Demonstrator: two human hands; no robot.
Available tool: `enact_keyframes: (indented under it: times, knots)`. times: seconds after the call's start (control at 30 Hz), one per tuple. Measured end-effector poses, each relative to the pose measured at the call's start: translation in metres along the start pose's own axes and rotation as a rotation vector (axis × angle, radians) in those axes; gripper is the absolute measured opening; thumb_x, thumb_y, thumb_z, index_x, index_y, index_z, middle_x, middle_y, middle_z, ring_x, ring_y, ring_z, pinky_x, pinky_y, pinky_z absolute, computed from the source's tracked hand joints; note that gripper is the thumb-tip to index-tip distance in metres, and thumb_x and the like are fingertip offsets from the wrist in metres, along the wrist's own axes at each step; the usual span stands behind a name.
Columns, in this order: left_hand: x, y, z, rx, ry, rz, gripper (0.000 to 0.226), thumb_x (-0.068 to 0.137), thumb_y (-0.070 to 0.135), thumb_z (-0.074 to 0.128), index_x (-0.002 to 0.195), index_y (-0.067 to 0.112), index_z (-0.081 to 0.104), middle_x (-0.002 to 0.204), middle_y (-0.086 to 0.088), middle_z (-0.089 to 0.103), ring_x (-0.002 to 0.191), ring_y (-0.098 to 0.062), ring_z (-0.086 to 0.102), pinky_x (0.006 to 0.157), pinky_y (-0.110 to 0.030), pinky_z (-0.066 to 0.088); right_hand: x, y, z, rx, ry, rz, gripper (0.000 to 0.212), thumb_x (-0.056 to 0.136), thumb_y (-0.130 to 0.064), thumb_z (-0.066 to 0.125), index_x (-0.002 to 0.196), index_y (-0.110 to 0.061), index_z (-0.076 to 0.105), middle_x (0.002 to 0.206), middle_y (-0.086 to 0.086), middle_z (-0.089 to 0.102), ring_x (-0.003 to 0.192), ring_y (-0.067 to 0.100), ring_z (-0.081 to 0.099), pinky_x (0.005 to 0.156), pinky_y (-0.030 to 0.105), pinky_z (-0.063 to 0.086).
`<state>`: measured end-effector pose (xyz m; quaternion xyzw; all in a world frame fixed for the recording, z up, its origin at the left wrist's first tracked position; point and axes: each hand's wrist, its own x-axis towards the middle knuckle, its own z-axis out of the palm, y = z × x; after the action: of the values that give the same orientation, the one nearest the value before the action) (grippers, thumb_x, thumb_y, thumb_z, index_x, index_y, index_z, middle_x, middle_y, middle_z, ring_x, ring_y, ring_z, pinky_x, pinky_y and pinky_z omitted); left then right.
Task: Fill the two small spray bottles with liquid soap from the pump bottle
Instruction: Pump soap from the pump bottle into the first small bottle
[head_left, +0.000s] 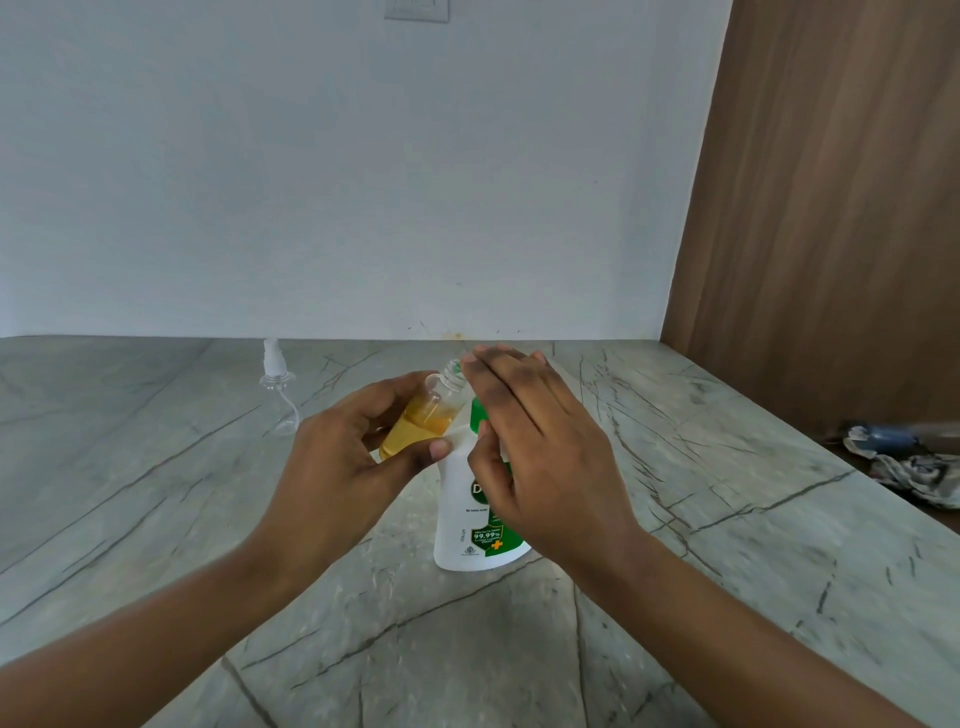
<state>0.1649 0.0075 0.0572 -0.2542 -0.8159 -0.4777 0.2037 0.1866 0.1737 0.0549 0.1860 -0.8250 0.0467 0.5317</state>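
Grey veined table (156, 519) fills lower frame. Pump bottle (470, 525), white w/ green label, stands at centre. Right hand (540, 447) lies flat over its top, fingers straight & together. Left hand (348, 457) pinches tilted open spray bottle (421, 421), approx half full of amber soap, neck beside the pump. Second spray bottle (278, 384), capped & clear, stands centre-left.
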Motion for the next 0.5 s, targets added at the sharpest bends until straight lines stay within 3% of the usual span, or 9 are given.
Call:
enact_keyframes:
  times: [0.1, 0.37, 0.5]
  knots:
    - [0.0006, 0.0003, 0.0012, -0.008, -0.003, -0.007, 0.057, 0.064, 0.04, 0.069, 0.119, 0.033, 0.057, 0.112, 0.014, 0.065, 0.1, -0.002, 0.063, 0.086, -0.013, 0.048, 0.0009, -0.0005, 0.0, -0.01, 0.01, 0.009, 0.046, 0.084, -0.022, 0.044, 0.123, -0.003, 0.059, 0.121, 0.01, 0.062, 0.117, 0.02, 0.047, 0.103, 0.028, 0.03]
    - [0.0, 0.0031, 0.0016, -0.019, -0.002, -0.01, 0.049, 0.064, 0.04, 0.07, 0.111, 0.041, 0.054, 0.108, 0.017, 0.066, 0.097, 0.0, 0.063, 0.085, -0.011, 0.048, 0.0007, -0.0013, 0.0009, 0.059, 0.04, 0.035, 0.042, 0.085, -0.022, 0.046, 0.119, -0.002, 0.061, 0.117, 0.011, 0.063, 0.113, 0.019, 0.048, 0.102, 0.027, 0.033]
    - [-0.0023, -0.001, 0.0014, -0.008, 0.0, -0.017, 0.054, 0.065, 0.041, 0.07, 0.117, 0.034, 0.057, 0.111, 0.013, 0.066, 0.1, -0.006, 0.063, 0.087, -0.022, 0.051, 0.0, -0.0039, 0.0037, 0.101, 0.061, 0.048, 0.038, 0.084, -0.02, 0.049, 0.114, -0.001, 0.063, 0.112, 0.012, 0.064, 0.109, 0.018, 0.048, 0.102, 0.027, 0.034]
